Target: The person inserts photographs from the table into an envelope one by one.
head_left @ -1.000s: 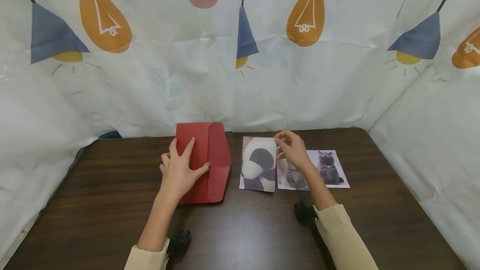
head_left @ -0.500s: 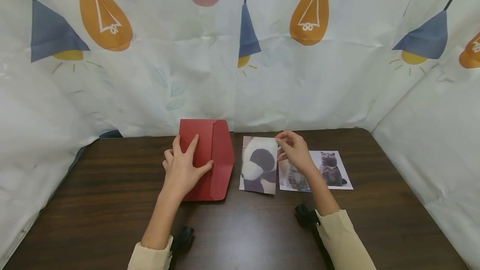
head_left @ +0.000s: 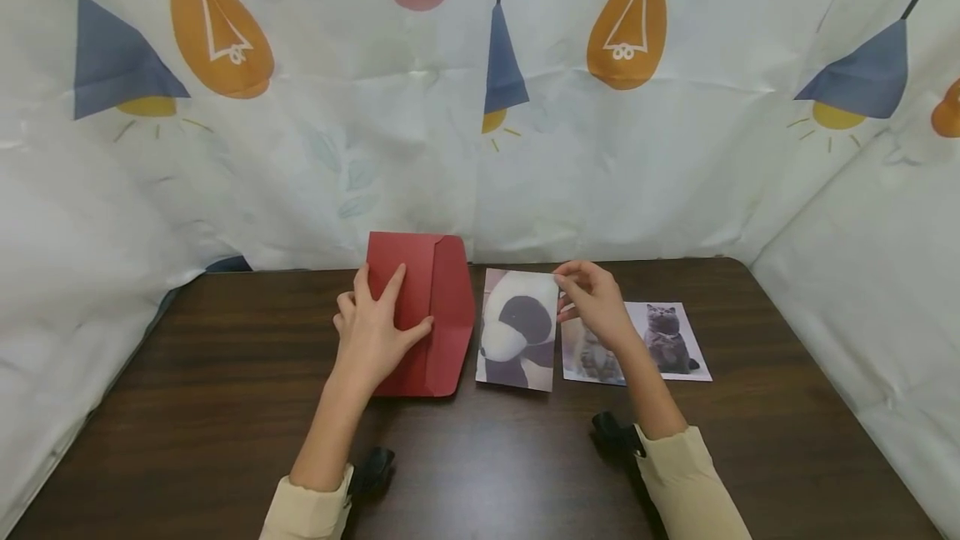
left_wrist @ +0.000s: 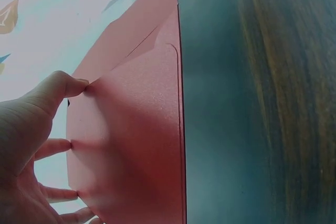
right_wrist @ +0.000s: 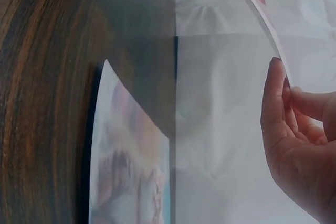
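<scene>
A red envelope (head_left: pixel 450 315) lies on the left with its flap folded out to the right. My left hand (head_left: pixel 371 340) rests on it with spread, fairly straight fingers. The left wrist view has the thumb (left_wrist: pixel 73 85) at the edge of the envelope's pocket and the other fingertips along its far side. My right hand (head_left: pixel 600 315) pinches the upper right corner of a picture card (head_left: pixel 517 336) with a white and grey animal on it. The right wrist view catches this card nearly edge-on between thumb and fingers, bending slightly.
Right of the held card lie a kitten picture (head_left: pixel 592 357) and a grey cat picture (head_left: pixel 667 344), partly covered by my right hand and forearm. The dark wooden table (head_left: pixel 187 407) ends at a white patterned curtain (head_left: pixel 300 215) at the back and sides.
The held card has shifted slightly left, toward the envelope, and looks a little larger. My hands keep their hold and pose; the whole view has drifted a little.
</scene>
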The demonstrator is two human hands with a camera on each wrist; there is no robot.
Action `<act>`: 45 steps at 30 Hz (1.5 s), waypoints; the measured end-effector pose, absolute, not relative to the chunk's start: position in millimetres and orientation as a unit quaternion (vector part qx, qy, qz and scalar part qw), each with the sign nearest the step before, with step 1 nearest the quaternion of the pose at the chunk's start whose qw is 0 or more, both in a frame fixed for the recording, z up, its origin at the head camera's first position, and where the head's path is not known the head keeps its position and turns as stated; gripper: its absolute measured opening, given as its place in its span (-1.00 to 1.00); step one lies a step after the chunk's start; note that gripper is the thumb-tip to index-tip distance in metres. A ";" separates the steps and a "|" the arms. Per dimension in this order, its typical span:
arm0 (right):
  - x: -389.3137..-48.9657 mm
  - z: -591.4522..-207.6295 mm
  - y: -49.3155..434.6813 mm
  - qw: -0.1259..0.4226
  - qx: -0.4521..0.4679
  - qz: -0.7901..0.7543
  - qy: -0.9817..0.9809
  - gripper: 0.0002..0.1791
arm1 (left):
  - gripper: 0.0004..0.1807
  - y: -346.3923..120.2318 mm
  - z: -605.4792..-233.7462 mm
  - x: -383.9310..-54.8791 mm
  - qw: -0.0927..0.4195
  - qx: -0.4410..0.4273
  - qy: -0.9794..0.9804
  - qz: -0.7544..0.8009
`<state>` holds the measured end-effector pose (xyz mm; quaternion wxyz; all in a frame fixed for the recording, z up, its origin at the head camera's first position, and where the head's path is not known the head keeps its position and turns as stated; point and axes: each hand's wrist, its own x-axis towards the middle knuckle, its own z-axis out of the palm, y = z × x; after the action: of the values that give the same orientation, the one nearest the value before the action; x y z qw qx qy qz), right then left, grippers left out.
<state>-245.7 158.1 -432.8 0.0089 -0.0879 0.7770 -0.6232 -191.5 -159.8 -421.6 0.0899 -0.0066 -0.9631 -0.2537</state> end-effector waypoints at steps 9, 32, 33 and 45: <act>-243.7 -427.9 158.1 0.013 -0.094 -0.632 0.770 -0.75 | 0.00 -154.4 -421.2 -192.8 0.095 -0.009 -0.962 -0.255; -243.0 -424.6 146.9 0.022 -0.093 -0.646 0.757 -0.75 | 0.01 -142.4 -424.9 -191.2 0.096 -0.018 -0.960 -0.261; -243.2 -424.7 146.3 0.022 -0.093 -0.646 0.757 -0.75 | 0.01 -142.4 -425.5 -191.3 0.094 -0.017 -0.961 -0.261; -242.9 -425.4 140.9 0.017 -0.102 -0.647 0.756 -0.75 | 0.02 -137.9 -424.8 -190.4 0.103 -0.020 -0.959 -0.262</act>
<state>-242.9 140.9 -425.4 0.0168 -0.1021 0.7555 -0.6469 -190.4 -137.9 -424.8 0.1032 -0.0199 -0.9594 -0.2616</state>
